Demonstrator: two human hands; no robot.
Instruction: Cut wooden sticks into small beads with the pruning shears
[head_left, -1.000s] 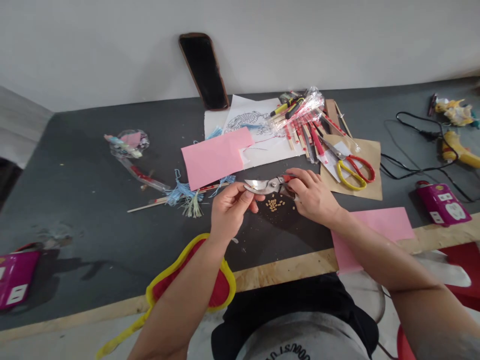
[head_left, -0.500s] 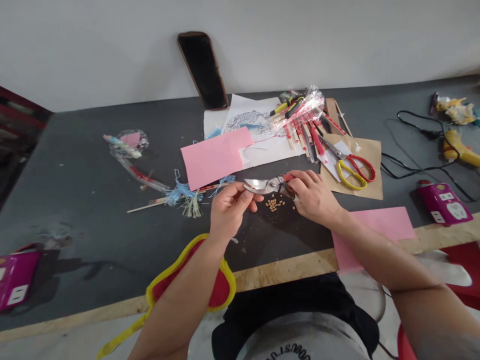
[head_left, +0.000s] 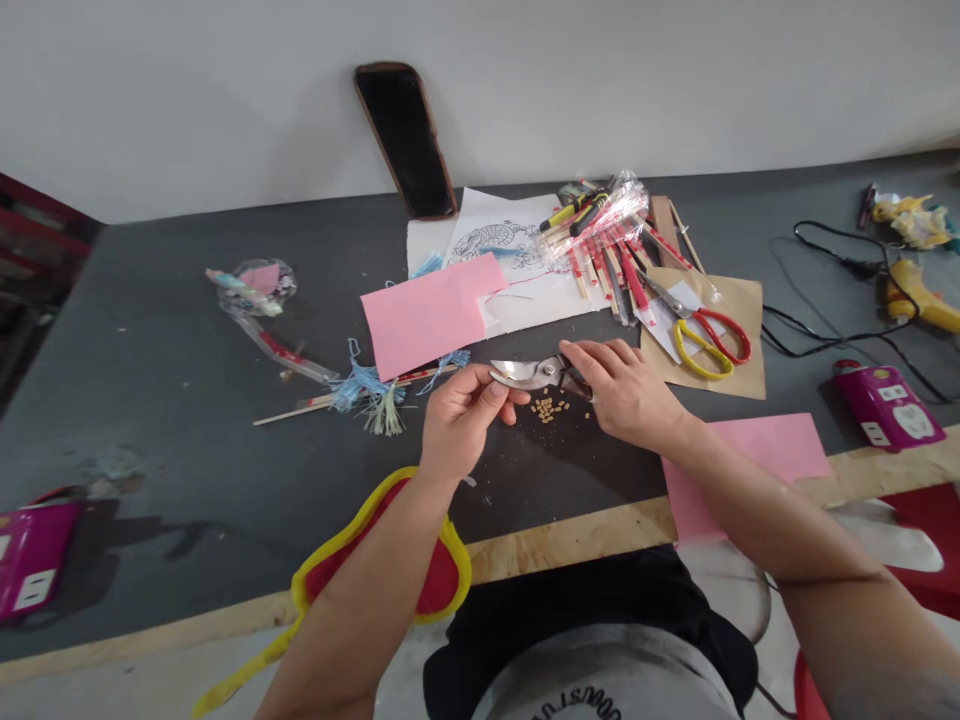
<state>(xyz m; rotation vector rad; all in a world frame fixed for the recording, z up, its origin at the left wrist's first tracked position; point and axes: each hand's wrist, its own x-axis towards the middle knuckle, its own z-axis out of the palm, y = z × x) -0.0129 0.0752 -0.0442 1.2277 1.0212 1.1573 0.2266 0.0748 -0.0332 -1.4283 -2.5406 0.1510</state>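
My right hand (head_left: 626,388) is wrapped round the handles of a pair of pruning shears (head_left: 529,374), their blades pointing left. At the blade tips, my left hand (head_left: 459,415) is closed in a pinch; whatever its fingers hold is too small or hidden to make out. Below the blades, small tan cut pieces (head_left: 550,407) lie scattered on the dark tabletop. Behind my left hand sits a pink sheet (head_left: 427,315), with blue tassels (head_left: 358,385) and thin sticks (head_left: 304,408) to its left. A red pad with a yellow edge (head_left: 439,575) lies partly under my left forearm.
Red-and-yellow-handled scissors (head_left: 709,340) rest on brown paper at the right, beside bundled sticks (head_left: 600,250). A phone (head_left: 405,140) leans on the wall. Purple boxes (head_left: 889,405) and a yellow glue gun (head_left: 926,297) with its black cord occupy the sides.
The shears and both hands have shifted very slightly. My right thumb has moved a little to the left along the handle. Everything else stays where it was.
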